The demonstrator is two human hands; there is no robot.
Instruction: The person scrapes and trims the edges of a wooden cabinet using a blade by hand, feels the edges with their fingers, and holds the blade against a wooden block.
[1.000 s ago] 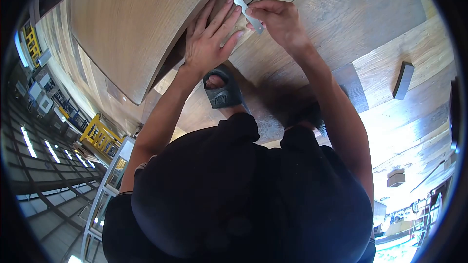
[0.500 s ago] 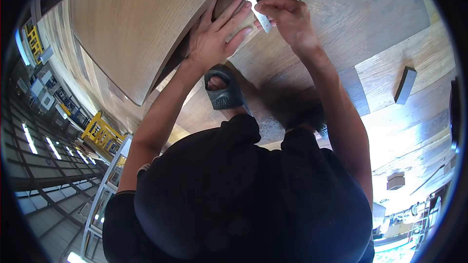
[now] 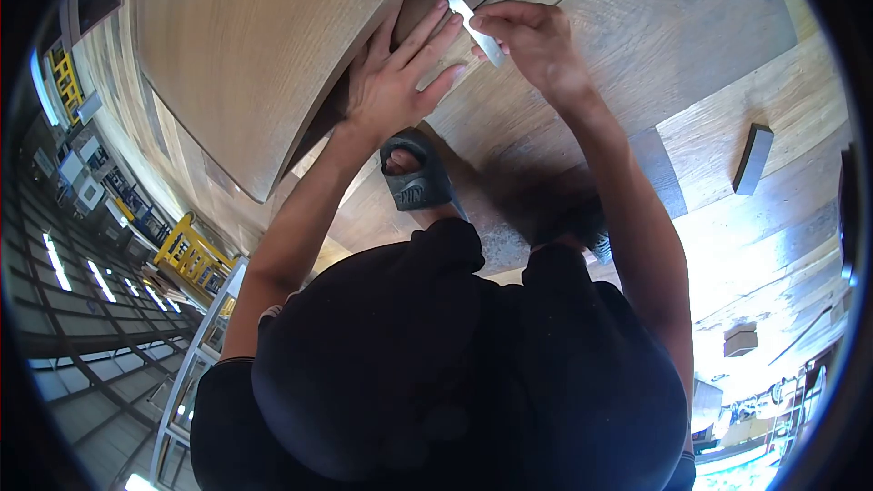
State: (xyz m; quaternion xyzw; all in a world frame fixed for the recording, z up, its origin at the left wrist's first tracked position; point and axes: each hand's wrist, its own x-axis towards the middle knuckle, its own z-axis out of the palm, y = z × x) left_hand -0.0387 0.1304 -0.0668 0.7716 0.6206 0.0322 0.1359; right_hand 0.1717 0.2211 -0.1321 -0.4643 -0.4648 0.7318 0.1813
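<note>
In the head view, a thin, shiny metal strip point(image 3: 476, 29) with a slanted end lies between the thumb and fingers of my right hand point(image 3: 538, 44). Its upper end is at the fingertips of my left hand point(image 3: 393, 91); whether they touch it I cannot tell. That left hand rests with fingers stretched out on a brown wooden surface point(image 3: 420, 0), under the edge of a large curved wooden panel point(image 3: 273, 45). The panel's edge hides part of this surface.
Wood-plank flooring point(image 3: 637, 64) spreads around my sandalled feet point(image 3: 420, 173). A dark rectangular block point(image 3: 754, 159) lies on the right, with a small brown block point(image 3: 740, 339) farther off. A yellow frame point(image 3: 191, 253) and a grey metal rack point(image 3: 195, 355) stand at left.
My right hand and the metal strip have shifted slightly left and down in the view. My left hand has also slid a little left and down, fingers still outstretched.
</note>
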